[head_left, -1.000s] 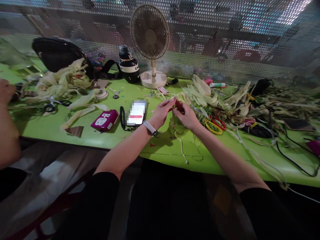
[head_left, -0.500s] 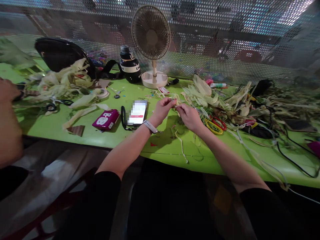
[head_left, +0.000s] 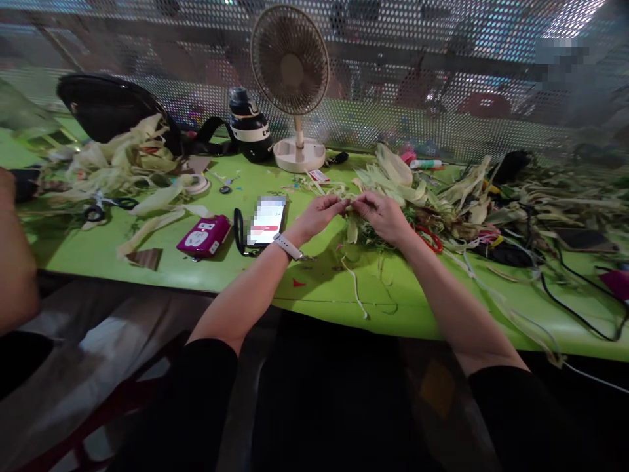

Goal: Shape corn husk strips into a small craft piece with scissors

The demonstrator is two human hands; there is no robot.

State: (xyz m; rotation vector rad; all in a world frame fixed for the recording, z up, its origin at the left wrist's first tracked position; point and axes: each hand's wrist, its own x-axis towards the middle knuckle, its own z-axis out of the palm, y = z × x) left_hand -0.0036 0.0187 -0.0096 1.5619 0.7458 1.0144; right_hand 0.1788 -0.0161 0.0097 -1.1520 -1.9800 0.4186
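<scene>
My left hand (head_left: pixel 323 215), with a pale watch band on the wrist, is closed with thumb and fingertips pinched. My right hand (head_left: pixel 381 215) pinches just beside it, the fingertips of both almost touching. Between them is a small pale corn husk strip (head_left: pixel 352 229), partly covered by the fingers, with an end hanging down. Behind and to the right of my right hand lies a heap of corn husks (head_left: pixel 393 165). Red handle loops (head_left: pixel 430 240) stick out beside my right forearm. A thin pale strand (head_left: pixel 354 288) lies on the green table (head_left: pixel 314 295) below my hands.
Left of my hands are a lit phone (head_left: pixel 266 223), a magenta box (head_left: pixel 204 236), scissors (head_left: pixel 109 204) and another husk heap (head_left: pixel 130 154). Behind stand a fan (head_left: pixel 289 69) and a dark bottle (head_left: pixel 249 128). Black cords (head_left: pixel 565 305) trail at right; a person's arm (head_left: pixel 17 262) is at far left.
My right hand has turned and shifted slightly up, its fingertips still close to my left ones. A pale strip end now hangs below them. The yellow loop by my right wrist is now hidden.
</scene>
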